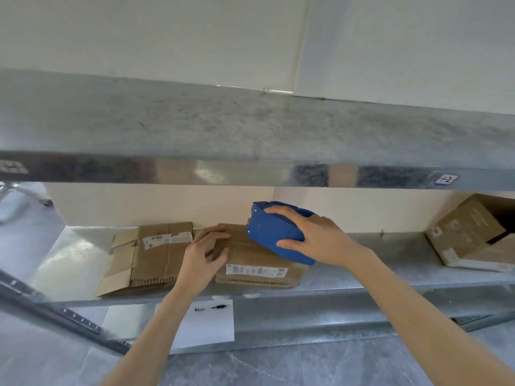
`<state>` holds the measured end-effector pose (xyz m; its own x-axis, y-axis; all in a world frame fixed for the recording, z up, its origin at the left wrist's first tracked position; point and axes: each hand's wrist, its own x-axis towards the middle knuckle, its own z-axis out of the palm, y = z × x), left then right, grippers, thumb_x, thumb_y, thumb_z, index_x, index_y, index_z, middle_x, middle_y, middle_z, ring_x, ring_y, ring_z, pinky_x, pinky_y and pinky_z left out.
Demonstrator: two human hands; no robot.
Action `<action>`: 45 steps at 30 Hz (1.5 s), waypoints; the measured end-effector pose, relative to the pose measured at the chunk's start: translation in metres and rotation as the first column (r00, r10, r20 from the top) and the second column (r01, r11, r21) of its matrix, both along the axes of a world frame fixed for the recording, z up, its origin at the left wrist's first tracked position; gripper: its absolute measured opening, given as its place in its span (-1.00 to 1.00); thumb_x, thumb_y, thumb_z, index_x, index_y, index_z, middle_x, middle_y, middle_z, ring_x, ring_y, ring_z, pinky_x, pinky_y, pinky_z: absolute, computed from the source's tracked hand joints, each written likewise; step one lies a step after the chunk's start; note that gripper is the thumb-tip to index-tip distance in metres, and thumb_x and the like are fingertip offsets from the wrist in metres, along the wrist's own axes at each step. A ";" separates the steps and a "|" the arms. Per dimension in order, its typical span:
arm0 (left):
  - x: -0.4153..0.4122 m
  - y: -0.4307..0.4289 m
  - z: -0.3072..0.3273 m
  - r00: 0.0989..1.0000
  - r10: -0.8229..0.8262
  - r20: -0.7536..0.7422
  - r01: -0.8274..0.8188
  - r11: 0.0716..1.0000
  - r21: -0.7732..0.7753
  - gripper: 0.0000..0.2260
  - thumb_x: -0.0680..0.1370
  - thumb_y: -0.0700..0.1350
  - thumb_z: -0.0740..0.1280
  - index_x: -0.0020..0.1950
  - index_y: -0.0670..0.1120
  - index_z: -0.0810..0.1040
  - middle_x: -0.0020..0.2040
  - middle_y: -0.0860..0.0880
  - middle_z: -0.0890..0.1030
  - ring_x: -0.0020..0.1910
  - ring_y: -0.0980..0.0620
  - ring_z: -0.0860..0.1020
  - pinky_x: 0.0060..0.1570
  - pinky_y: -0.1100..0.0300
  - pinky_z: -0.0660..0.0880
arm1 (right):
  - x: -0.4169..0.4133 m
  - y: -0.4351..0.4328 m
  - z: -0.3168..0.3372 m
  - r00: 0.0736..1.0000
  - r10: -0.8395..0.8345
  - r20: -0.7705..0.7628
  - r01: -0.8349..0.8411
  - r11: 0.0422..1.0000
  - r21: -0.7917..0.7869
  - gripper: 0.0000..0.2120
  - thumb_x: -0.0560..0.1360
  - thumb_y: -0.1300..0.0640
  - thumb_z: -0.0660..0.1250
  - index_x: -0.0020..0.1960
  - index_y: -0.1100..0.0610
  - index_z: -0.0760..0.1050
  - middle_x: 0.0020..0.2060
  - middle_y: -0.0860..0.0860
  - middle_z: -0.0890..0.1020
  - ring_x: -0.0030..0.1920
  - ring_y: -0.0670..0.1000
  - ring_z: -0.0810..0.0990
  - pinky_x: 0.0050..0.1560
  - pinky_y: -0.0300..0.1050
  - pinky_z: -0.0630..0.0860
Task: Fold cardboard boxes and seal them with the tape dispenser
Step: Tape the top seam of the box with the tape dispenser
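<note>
A small folded cardboard box with a white label on its front stands on the middle metal shelf. My right hand grips a blue tape dispenser and holds it tilted on the box's top, near the back edge. My left hand grips the box's upper left corner, fingers curled over the top. A flattened cardboard box with a white label lies to the left of it on the same shelf.
A larger cardboard box stands at the shelf's right end. An upper metal shelf hangs over the work area. A white sheet of paper lies on the lower shelf below. A slanted metal rail crosses at lower left.
</note>
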<state>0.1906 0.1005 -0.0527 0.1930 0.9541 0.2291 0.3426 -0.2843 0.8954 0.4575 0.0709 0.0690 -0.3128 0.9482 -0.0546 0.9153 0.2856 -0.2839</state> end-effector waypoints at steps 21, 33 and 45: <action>-0.007 0.037 0.036 0.993 -0.031 0.110 0.048 0.987 -0.153 -0.69 0.56 -0.26 0.38 0.21 0.09 0.58 0.18 0.23 0.62 0.21 0.25 0.54 0.26 0.10 0.50 | -0.024 0.012 -0.024 0.989 0.150 -0.003 -0.149 0.987 -0.065 -0.36 0.60 -0.19 0.20 0.36 -0.57 -0.23 -0.38 -0.10 0.47 -0.37 -0.07 0.48 -0.23 -0.21 0.45; 0.007 0.049 0.044 0.940 -0.340 0.022 0.335 0.910 -0.245 -0.63 0.59 -0.42 0.20 0.16 -0.01 0.61 0.11 0.16 0.65 0.11 0.33 0.57 0.09 0.43 0.45 | -0.020 0.005 -0.026 0.991 0.125 0.045 -0.123 0.991 -0.048 -0.34 0.60 -0.23 0.16 0.30 -0.63 -0.31 -0.06 -0.07 0.63 -0.22 -0.01 0.57 -0.08 -0.06 0.54; 0.007 0.052 0.041 0.971 -0.232 0.064 0.240 0.949 -0.203 -0.74 0.55 -0.41 0.29 -0.10 -0.06 0.62 -0.14 0.15 0.68 -0.08 0.19 0.63 -0.03 0.33 0.51 | -0.022 0.002 -0.017 0.991 0.128 0.042 -0.125 0.990 -0.061 -0.35 0.60 -0.23 0.15 0.29 -0.64 -0.31 -0.10 -0.09 0.63 -0.27 -0.05 0.53 -0.13 -0.11 0.52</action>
